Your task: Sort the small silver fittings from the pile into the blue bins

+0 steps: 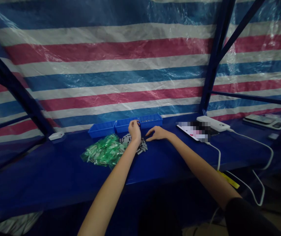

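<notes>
My left hand (134, 129) is raised at the front of the blue bins, its fingers curled together. Whatever they may hold is too small to make out. Below it lies a pile of small silver-grey metal cylinders (141, 147), partly hidden by my left wrist. Just right of the pile is my right hand (158, 133), thumb and fingers apart, pointing left with nothing visible between them. Green-tinted clear plastic bags (103, 150) with small parts inside lie left of the pile. The blue bins stand in a row behind: left (101, 129), middle (123, 126) and right (152, 121).
A phone (189, 131) and a white power bank (213, 124) with white cables lie to the right on the blue shelf (57, 177). A small scale (265, 121) sits farther right. Blue posts (209, 72) and a striped tarp (121, 75) rise behind.
</notes>
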Available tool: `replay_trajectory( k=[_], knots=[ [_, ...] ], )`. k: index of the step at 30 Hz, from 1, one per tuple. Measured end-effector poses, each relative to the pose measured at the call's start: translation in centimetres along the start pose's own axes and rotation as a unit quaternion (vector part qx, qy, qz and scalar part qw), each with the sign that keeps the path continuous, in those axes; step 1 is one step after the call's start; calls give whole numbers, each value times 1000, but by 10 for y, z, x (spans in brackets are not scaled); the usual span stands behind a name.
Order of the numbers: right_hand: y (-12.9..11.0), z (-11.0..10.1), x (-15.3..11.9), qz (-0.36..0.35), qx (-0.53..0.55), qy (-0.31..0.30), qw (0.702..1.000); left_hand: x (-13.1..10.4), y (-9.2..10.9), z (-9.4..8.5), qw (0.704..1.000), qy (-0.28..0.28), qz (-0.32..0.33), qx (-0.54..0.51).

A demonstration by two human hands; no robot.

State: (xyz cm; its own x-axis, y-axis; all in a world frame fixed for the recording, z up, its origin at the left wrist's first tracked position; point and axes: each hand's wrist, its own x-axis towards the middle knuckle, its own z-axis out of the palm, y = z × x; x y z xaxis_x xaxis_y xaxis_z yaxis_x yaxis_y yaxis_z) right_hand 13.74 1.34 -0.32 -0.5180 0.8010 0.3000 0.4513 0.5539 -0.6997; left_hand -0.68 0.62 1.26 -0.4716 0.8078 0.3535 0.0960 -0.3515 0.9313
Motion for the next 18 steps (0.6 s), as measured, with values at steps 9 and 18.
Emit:
replay_trajectory(
  k=[9, 18],
  knots=[
    [7, 12, 5, -14, -96, 14, 995, -9, -7, 5, 998, -47, 23, 28],
    [-2, 11, 10, 66, -22, 204, 976, -11, -8, 6, 990, -115, 10, 76]
  ],
)
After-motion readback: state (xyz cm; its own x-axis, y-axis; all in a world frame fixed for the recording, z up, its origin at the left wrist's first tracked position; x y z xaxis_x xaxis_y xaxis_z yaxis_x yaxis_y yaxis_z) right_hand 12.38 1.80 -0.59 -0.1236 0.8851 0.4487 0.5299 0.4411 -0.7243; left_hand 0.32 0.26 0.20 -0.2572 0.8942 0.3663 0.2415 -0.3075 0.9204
